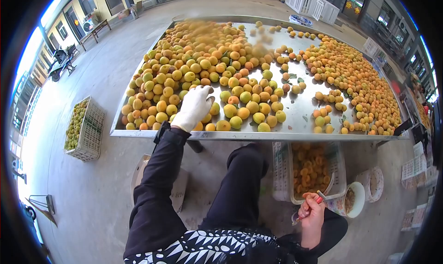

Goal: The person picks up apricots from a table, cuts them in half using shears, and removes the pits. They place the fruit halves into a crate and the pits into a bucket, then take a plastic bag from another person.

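My left hand [194, 108], in a white glove, reaches over the near edge of the metal table [295, 121]. Its fingers are apart and curved, right at the whole apricots [173, 82] heaped on the left side. No fruit shows within them. Low in the view, by my knee, my right hand [312, 220] is bare and closed around a small red-handled tool [318, 198] with a metal end. The rest of the tool is hidden by the fingers. Just beyond that hand, a plastic crate [340, 172] holds orange halved apricots [310, 169].
More apricots [364, 88] cover the table's right side. Right of the crate stand a white bucket [356, 201] and another bucket [376, 183]. A crate of greenish fruit [90, 137] sits on the floor at left; a cardboard box [180, 190] is beside my left arm.
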A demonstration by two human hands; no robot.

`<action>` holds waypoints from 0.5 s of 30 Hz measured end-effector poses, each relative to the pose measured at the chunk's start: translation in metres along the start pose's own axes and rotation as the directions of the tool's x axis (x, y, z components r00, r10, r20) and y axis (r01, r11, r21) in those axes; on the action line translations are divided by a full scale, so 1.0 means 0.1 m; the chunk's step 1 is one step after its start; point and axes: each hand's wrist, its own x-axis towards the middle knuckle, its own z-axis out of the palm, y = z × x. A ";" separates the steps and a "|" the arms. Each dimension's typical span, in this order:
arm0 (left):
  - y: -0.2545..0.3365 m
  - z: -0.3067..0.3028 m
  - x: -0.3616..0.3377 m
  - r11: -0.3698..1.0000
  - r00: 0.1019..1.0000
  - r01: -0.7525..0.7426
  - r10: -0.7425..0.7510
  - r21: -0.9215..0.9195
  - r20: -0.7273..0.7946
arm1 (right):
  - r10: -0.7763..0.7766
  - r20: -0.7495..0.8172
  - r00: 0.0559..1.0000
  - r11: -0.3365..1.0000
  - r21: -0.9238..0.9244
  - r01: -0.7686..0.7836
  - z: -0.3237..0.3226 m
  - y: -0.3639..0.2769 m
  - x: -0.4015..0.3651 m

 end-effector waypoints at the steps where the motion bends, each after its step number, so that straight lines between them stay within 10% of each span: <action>1: -0.10 0.04 0.17 0.999 1.000 0.020 -0.020 0.032 0.006 | 0.017 -0.011 1.000 1.000 -0.003 -0.017 0.00 0.01 0.02; 10: -0.86 0.70 1.79 0.970 0.946 -0.080 0.147 0.230 -0.290 | 0.121 -0.133 0.984 0.992 -0.019 -0.124 -0.05 0.06 0.24; 12: -0.74 0.71 2.06 0.974 0.991 0.078 -0.053 0.211 -0.122 | 0.129 -0.185 0.974 0.991 -0.006 -0.133 -0.03 0.01 0.26; 13: -1.23 1.08 2.29 0.974 0.937 -0.098 0.160 0.206 -0.312 | 0.118 -0.198 0.973 0.993 -0.002 -0.121 -0.11 0.05 0.31; 15: -1.82 1.47 2.75 0.930 0.977 -0.134 0.183 0.342 -0.113 | 0.074 -0.216 0.973 0.992 -0.086 -0.095 -0.17 0.08 0.34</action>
